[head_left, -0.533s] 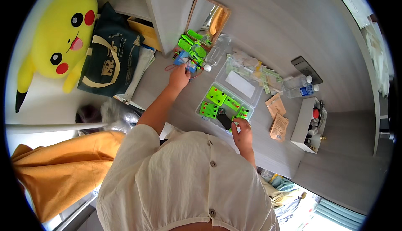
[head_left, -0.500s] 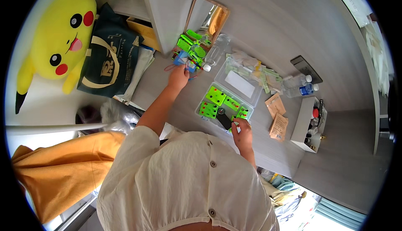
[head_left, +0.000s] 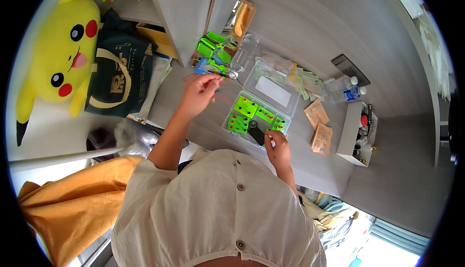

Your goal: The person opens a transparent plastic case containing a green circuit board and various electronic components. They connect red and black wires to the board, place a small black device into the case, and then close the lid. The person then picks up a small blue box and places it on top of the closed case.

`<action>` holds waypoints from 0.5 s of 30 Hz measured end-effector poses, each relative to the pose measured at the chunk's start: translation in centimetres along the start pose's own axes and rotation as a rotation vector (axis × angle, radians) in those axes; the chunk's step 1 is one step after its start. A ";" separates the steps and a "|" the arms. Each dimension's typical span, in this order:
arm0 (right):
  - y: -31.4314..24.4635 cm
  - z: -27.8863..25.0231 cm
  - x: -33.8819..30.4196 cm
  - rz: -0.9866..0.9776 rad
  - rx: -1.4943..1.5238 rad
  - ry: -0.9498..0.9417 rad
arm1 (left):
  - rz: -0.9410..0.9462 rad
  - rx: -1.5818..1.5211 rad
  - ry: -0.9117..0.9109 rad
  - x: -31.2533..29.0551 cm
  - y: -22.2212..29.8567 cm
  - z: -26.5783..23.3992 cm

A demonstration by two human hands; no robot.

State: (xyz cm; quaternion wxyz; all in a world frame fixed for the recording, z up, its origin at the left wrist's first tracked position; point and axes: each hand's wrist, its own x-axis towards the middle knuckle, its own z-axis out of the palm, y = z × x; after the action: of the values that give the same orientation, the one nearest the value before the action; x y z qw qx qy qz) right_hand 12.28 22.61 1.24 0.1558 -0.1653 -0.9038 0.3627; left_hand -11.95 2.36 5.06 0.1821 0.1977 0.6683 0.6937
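My left hand is raised over the desk, fingertips pinched together. A thin red wire, blurred by motion, trails beside the fingers and seems held in them. Just beyond lies a pile of bright green plastic parts with a blue piece. My right hand is closed at the near right corner of a clear plastic box; what its fingers grip is hidden. Inside the box are green blocks with red and black knobs, a small compass and a black bar.
The box's lid lies folded back, bearing a white card. Behind are a wood-framed mirror, clear bottles and small plastic packets. Brown paper packets and a white organizer stand to the right.
My left hand has drawn back from the blue piece toward me, with the red wire moving along. My right hand stays by the box corner. The whole view has shifted slightly.
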 end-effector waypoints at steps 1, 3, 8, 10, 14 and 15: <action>-0.1 -0.1 0.1 0.008 -0.004 0.007 | -0.052 -0.056 -0.074 -0.3 -0.1 0.9; -0.2 -0.4 0.2 0.017 -0.008 0.016 | -0.154 -0.166 -0.212 -1.0 -0.3 2.4; 0.5 -1.0 -0.5 0.048 -0.020 0.045 | -0.213 0.158 -0.472 -1.8 -6.3 6.6; 0.7 -1.3 -0.8 0.049 -0.032 0.058 | 0.065 0.638 -0.495 -2.1 -8.8 7.2; 1.3 -1.4 -1.8 0.068 -0.047 0.074 | 0.298 0.806 -0.315 -2.8 -9.8 7.4; 1.5 -1.3 -1.9 0.065 -0.039 0.077 | 0.268 0.791 -0.311 -2.5 -8.7 7.1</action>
State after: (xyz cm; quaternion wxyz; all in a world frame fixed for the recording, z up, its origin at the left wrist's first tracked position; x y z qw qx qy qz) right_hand 14.80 23.61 0.71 0.1755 -0.2114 -0.8981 0.3433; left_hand -6.22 7.49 -3.50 0.0995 0.4388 0.8154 0.3642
